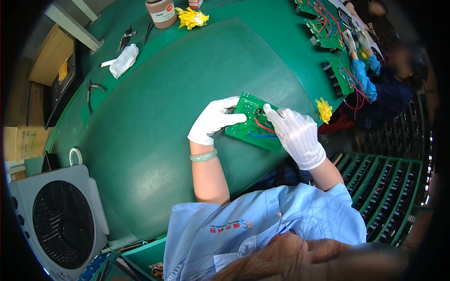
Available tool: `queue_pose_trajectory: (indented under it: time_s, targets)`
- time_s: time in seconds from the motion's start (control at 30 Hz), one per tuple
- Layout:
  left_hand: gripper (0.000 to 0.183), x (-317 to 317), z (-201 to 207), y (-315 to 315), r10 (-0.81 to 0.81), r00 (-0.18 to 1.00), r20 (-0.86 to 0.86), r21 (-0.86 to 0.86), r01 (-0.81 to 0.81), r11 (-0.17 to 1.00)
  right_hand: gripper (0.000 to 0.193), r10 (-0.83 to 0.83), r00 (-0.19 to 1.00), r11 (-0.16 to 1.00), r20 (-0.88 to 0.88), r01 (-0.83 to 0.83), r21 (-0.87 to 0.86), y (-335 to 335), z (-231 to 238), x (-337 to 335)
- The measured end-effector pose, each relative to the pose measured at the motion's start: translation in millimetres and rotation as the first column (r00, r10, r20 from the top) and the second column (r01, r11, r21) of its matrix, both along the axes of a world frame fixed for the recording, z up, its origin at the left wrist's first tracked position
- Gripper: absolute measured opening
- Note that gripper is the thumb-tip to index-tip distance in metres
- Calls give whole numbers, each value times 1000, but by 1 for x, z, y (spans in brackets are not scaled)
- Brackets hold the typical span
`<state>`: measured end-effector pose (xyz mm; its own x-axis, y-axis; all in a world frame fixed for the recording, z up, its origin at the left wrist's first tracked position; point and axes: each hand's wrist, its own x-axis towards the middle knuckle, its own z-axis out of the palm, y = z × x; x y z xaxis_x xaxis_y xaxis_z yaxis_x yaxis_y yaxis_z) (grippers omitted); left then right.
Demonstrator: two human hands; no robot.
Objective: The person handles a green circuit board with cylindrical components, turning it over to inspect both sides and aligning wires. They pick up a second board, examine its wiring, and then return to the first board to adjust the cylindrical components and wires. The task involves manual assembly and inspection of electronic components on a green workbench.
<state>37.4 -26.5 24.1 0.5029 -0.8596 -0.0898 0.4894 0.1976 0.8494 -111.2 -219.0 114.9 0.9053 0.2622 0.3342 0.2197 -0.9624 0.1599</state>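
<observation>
A green circuit board is held tilted above the green table, its soldered face up. A red wire and a blue wire lie across it and run under my right hand. My left hand, in a white glove, grips the board's left edge, thumb on top. My right hand, in a striped white glove, is over the board's right side with its fingers curled. Its fingertips meet beside a small dark part near the upper edge; what they pinch is hidden.
Pliers, cutters, a white glove and a jar lie at the left and back. A grey fan stands near left. More boards and a co-worker's gloved hands are at right, above racks.
</observation>
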Motion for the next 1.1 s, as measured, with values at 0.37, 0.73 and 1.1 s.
queue_pose_trajectory:
  time_s: [0.37, 0.73, 1.1]
  targets:
    - [42, 2, -1, 2, 14, 999, 37, 34, -15, 999, 53, 1, 1000, 999, 21, -2, 53, -3, -9, 3]
    - [46, 2, -4, 1, 19, 1000, 17, 53, -20, 998, 48, -80, 985, 989, 152, 59, 138, 0, -26, 5]
    - [51, 3, -7, 3, -13, 996, 84, 22, 11, 1000, 46, 43, 998, 993, 37, -46, 109, -7, -8, 11]
